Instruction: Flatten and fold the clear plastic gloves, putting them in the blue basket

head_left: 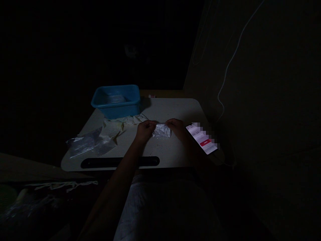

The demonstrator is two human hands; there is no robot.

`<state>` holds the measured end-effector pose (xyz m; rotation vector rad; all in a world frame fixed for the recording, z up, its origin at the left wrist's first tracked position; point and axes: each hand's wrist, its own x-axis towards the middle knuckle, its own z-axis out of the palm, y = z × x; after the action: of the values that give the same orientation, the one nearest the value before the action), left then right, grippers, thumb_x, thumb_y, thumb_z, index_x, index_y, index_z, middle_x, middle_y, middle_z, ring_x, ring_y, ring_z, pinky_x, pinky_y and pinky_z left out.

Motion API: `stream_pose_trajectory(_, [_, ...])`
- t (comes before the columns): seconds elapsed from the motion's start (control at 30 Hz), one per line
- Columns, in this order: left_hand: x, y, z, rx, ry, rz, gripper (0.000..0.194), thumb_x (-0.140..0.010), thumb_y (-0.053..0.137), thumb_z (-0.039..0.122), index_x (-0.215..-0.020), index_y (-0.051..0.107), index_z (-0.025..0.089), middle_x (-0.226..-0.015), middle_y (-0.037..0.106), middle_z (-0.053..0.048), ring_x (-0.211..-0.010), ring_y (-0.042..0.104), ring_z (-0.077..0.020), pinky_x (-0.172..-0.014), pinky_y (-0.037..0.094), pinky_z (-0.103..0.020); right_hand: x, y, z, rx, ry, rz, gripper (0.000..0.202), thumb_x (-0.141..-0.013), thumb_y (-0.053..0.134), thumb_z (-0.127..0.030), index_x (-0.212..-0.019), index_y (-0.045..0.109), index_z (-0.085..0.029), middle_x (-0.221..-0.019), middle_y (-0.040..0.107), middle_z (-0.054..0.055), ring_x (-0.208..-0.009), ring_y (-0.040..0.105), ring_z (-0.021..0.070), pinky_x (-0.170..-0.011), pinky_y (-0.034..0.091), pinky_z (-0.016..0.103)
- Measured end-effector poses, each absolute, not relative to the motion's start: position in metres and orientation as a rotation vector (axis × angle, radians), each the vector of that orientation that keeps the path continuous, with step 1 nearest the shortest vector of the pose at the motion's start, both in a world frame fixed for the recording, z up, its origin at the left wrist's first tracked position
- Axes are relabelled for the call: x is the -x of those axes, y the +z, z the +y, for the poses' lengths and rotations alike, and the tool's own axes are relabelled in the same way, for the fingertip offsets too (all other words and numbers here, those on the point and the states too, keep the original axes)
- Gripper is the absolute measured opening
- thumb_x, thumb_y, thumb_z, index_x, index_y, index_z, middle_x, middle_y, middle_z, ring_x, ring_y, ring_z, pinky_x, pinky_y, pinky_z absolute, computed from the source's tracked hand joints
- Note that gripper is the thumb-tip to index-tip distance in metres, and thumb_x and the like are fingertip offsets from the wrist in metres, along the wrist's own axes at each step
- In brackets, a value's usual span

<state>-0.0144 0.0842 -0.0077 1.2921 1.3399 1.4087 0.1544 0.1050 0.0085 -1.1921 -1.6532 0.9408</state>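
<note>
Packet [162, 131] sits mid-table [173, 110], pinched at both ends: left hand [144, 130] at nine o'clock, right hand [177, 128] at three. Tub [115, 100] at eleven, plastic bags [87, 143] at nine, lit phone [202, 138] at three.

dim home room | small lap table [173, 110] | blue basin [115, 100] | phone [203, 140]

You have one blue tub [115, 100], one phone [203, 139], one small clear packet [162, 131], one loose plastic bag [87, 144] and two hands on your bench [173, 110].
</note>
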Motion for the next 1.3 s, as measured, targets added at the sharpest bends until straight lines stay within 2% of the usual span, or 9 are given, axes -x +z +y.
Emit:
stream_pose_trajectory(0.27, [0.0152, -0.0075, 0.0844, -1.352, 1.408, 1.362, 0.021, -0.062, 0.056, 0.034, -0.068, 0.063, 0.014, -0.058, 0.061, 0.000, -0.053, 0.053, -0.0106, -0.051, 0.042, -0.022, -0.1549, 0.0102, 0.1049, 1.212, 0.927, -1.676, 0.012, -0.070, 0.055, -0.024, -0.071, 0.063, -0.015, -0.071, 0.066, 0.002, -0.070, 0.059, 0.0141, -0.067, 0.045, 0.025])
stream_pose_trajectory(0.43, [0.0152, -0.0072, 0.0833, -1.448, 1.365, 1.355, 0.020, -0.061, 0.057, 0.033, -0.067, 0.063, 0.015, -0.059, 0.062, -0.001, -0.053, 0.053, -0.0106, -0.052, 0.041, -0.022, -0.1522, 0.0068, 0.1044, 1.162, 0.923, -1.743, 0.020, -0.070, 0.058, -0.024, -0.087, 0.065, -0.017, -0.084, 0.068, 0.003, -0.077, 0.061, 0.0144, -0.071, 0.046, 0.026])
stream_pose_trajectory(0.57, [0.0144, -0.0089, 0.0833, -1.518, 1.313, 1.336, 0.020, -0.061, 0.056, 0.032, -0.067, 0.065, 0.016, -0.062, 0.063, -0.002, -0.055, 0.054, -0.0113, -0.052, 0.041, -0.022, -0.1500, 0.0026, 0.1038, 1.149, 0.879, -1.865, 0.012, -0.071, 0.058, -0.025, -0.078, 0.067, -0.020, -0.081, 0.068, 0.001, -0.077, 0.062, 0.0149, -0.073, 0.046, 0.027])
stream_pose_trajectory(0.7, [0.0129, -0.0056, 0.0808, -1.572, 1.264, 1.342, 0.019, -0.062, 0.056, 0.032, -0.066, 0.065, 0.016, -0.061, 0.064, -0.001, -0.055, 0.054, -0.0115, -0.052, 0.041, -0.022, -0.1487, 0.0033, 0.1020, 1.183, 0.847, -1.914, 0.010, -0.070, 0.058, -0.024, -0.070, 0.066, -0.019, -0.072, 0.068, -0.001, -0.069, 0.061, 0.0137, -0.068, 0.045, 0.025])
stream_pose_trajectory(1.07, [0.0132, -0.0029, 0.0800, -1.506, 1.322, 1.352, 0.018, -0.061, 0.054, 0.031, -0.066, 0.063, 0.016, -0.061, 0.062, -0.001, -0.055, 0.052, -0.0106, -0.050, 0.040, -0.021, -0.1504, 0.0112, 0.1005, 1.225, 0.874, -1.835, 0.010, -0.068, 0.057, -0.024, -0.066, 0.065, -0.018, -0.066, 0.065, -0.001, -0.064, 0.057, 0.0118, -0.060, 0.042, 0.021])
stream_pose_trajectory(1.3, [0.0146, -0.0072, 0.0837, -1.408, 1.381, 1.388, 0.021, -0.059, 0.055, 0.034, -0.066, 0.062, 0.016, -0.057, 0.059, 0.001, -0.051, 0.049, -0.0099, -0.049, 0.038, -0.021, -0.1524, 0.0085, 0.1043, 1.248, 0.865, -1.729, 0.017, -0.069, 0.057, -0.032, -0.063, 0.061, -0.017, -0.059, 0.060, -0.002, -0.059, 0.053, 0.0114, -0.055, 0.040, 0.021])
